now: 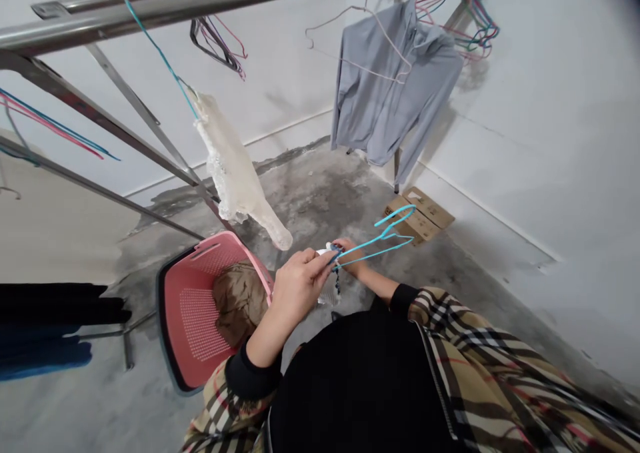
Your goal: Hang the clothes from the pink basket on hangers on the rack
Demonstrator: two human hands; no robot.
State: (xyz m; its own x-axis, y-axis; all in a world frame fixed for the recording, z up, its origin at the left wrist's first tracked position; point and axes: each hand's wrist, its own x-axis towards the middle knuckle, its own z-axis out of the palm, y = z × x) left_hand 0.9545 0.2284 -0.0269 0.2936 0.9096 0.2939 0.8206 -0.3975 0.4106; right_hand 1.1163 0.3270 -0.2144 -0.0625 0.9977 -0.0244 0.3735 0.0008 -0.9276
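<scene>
My left hand (299, 283) and my right hand (347, 253) meet in front of my chest. Both are closed around a small white garment (331, 293) with dark trim, which hangs down between them. A turquoise wire hanger (385, 236) sticks out to the right from the same grip, its hook pointing away. Most of the garment is hidden by my fingers.
A pink laundry basket (193, 306) holding a brown garment (240, 300) stands at my lower left. A white lace garment (235, 170) hangs from a steel rack (150, 6). A grey hooded top (390, 86) hangs at the back, cardboard boxes (420, 216) below it. Dark clothes (45, 326) hang at far left.
</scene>
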